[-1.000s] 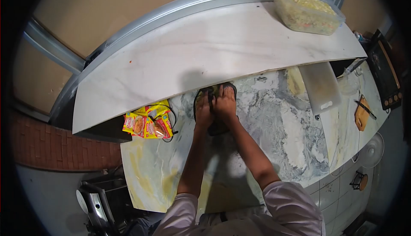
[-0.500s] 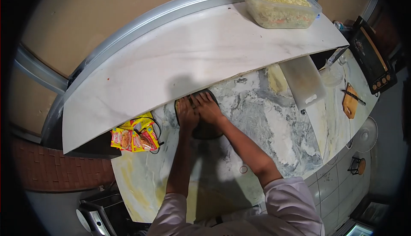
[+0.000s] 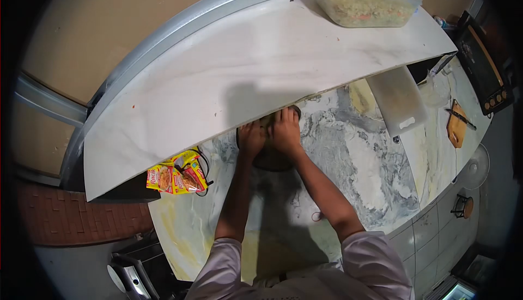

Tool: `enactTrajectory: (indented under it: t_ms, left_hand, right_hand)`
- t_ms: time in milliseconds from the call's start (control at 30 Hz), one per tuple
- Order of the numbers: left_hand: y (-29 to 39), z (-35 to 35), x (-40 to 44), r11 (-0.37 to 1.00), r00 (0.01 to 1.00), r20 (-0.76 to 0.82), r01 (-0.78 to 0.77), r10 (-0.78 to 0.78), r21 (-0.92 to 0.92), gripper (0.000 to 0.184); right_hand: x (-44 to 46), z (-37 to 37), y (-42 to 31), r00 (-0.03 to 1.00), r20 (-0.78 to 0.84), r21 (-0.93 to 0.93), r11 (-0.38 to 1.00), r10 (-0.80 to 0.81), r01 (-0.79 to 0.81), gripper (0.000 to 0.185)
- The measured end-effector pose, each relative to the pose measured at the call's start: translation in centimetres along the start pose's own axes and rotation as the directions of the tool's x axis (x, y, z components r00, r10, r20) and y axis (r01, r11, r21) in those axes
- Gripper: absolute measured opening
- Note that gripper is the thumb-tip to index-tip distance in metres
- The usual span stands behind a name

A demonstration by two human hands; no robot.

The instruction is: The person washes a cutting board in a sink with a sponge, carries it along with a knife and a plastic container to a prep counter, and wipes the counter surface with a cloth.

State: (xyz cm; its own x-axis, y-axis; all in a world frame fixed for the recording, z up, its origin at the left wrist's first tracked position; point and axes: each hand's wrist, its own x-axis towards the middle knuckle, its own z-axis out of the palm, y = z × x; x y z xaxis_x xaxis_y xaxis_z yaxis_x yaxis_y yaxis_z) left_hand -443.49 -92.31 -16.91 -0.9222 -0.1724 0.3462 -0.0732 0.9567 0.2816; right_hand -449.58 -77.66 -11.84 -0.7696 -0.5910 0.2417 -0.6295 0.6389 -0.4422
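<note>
A dark, shallow pan with rounded corners (image 3: 272, 162) lies on the marbled worktop, its far part under the edge of the raised white shelf. My left hand (image 3: 252, 139) rests over its left side, fingers bent and close together. Beside it, my right hand (image 3: 285, 132) reaches to the far right rim with its fingers curled over. Both hands appear to grip the pan, though the fingertips and the pan's inside are partly hidden by the hands and shadow.
Yellow food packets (image 3: 177, 176) with a black cord lie at left. A clear tub of shredded food (image 3: 365, 8) stands on the white shelf (image 3: 190, 87). Rightward are a translucent cutting board (image 3: 396, 98), a small wooden board (image 3: 456, 128) with a knife (image 3: 464, 117), and an oven (image 3: 482, 66).
Both hands have moved a little farther toward the shelf, and the fingers, flatter and more spread before, are now more bent. The whole view has shifted slightly.
</note>
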Motion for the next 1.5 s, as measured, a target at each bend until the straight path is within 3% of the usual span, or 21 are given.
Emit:
enactTrajectory:
  t_ms: [100, 167, 233, 300, 333, 400, 533, 633, 767, 833, 1067, 1167, 1233, 1300, 1333, 1400, 1467, 1500]
  left_hand:
    - [2.1, -0.8, 0.5, 0.994, 0.997, 0.042, -0.063, 0.067, -0.088, 0.061]
    - [3.2, -1.8, 0.7, 0.987, 0.991, 0.069, -0.101, 0.110, -0.122, 0.062]
    - [3.9, -1.6, 0.9, 0.977, 0.983, 0.091, -0.142, 0.157, -0.158, 0.062]
    - [4.5, -1.2, 1.0, 0.989, 0.981, -0.127, -0.148, 0.147, 0.001, 0.061]
    - [5.0, -1.6, 1.3, 0.988, 0.981, -0.125, -0.153, 0.152, -0.001, 0.061]
    - [5.9, -2.3, 2.0, 0.996, 0.989, 0.118, 0.085, -0.085, 0.007, 0.067]
    - [5.8, -1.5, 3.9, 0.989, 0.977, 0.160, 0.130, -0.140, 0.069, 0.069]
    - [6.1, -1.5, 4.0, 0.979, 0.959, 0.201, 0.202, -0.200, 0.012, 0.067]
    - [6.5, -2.0, 2.3, 0.998, 0.990, 0.126, 0.062, -0.058, -0.028, 0.060]
    - [7.2, -1.8, 0.5, 0.987, 0.987, 0.033, -0.153, 0.154, -0.045, 0.060]
    - [12.2, -4.2, -8.5, 0.973, 0.970, 0.150, -0.169, 0.192, -0.159, 0.057]
    - [12.6, -4.6, -9.7, 0.964, 0.982, 0.102, -0.130, 0.157, -0.233, 0.052]
    - [11.5, -3.7, -8.9, 0.954, 0.995, 0.094, -0.011, 0.041, -0.301, 0.046]
    - [9.9, -3.0, -6.5, 0.946, 0.978, -0.176, -0.157, 0.109, -0.284, 0.042]
    - [9.1, -2.8, -4.6, 0.932, 0.977, -0.201, -0.132, 0.066, -0.338, 0.040]
    - [7.6, -2.3, -0.8, 0.910, 0.975, -0.222, -0.109, 0.019, -0.400, 0.039]
    - [6.4, -1.9, 2.1, 0.940, 0.989, 0.145, 0.065, -0.017, -0.336, 0.046]
    - [6.2, -1.2, 2.7, 0.940, 0.989, 0.145, 0.057, -0.009, -0.336, 0.046]
  right_hand:
    - [-3.0, 0.5, 0.6, 0.998, -0.042, -0.011, 0.999, 0.035, -0.035, 0.066]
    - [-4.7, 0.7, 0.8, 0.978, -0.199, 0.048, 0.998, 0.055, -0.047, 0.054]
    - [-4.7, -2.0, 1.0, 0.983, -0.176, 0.076, 0.996, 0.050, -0.037, 0.057]
    - [-2.6, -3.7, 1.9, 0.980, -0.129, 0.039, 0.987, -0.151, 0.157, 0.061]
    - [-1.5, -3.3, 2.6, 0.975, -0.132, 0.028, 0.982, -0.181, 0.186, 0.061]
    - [1.3, -1.9, 4.5, 0.983, -0.090, -0.031, 0.987, -0.161, 0.158, 0.062]
    - [3.3, -0.3, 6.5, 0.997, 0.044, -0.095, 0.994, -0.058, 0.062, 0.063]
    - [1.9, -0.3, 6.3, 0.999, 0.023, -0.200, 0.979, -0.043, 0.047, 0.065]
    - [-1.1, -0.6, 6.4, 0.996, 0.031, -0.185, 0.979, -0.079, 0.083, 0.067]
    - [-3.9, -1.6, 6.0, 0.993, 0.054, -0.161, 0.981, -0.105, 0.112, 0.069]
    - [-15.6, -5.9, 2.7, 0.995, 0.102, -0.148, 0.989, -0.011, 0.026, 0.072]
    - [-16.3, -6.7, 2.3, 0.997, 0.068, -0.183, 0.983, 0.029, -0.016, 0.069]
    - [-13.7, -8.7, 1.9, 1.000, 0.030, -0.081, 0.997, 0.002, 0.000, 0.066]
    - [-10.0, -9.0, 2.3, 0.988, -0.126, -0.047, 0.995, -0.091, 0.085, 0.058]
    - [-7.8, -8.9, 2.5, 0.974, -0.187, -0.055, 0.991, -0.130, 0.122, 0.054]
    - [-3.0, -8.2, 3.3, 0.994, -0.098, -0.098, 0.995, -0.038, 0.029, 0.045]
    - [0.7, -6.5, 5.3, 0.999, 0.014, -0.128, 0.991, 0.031, -0.029, 0.051]
    - [1.5, -5.5, 6.2, 0.994, 0.090, -0.156, 0.987, 0.059, -0.045, 0.058]
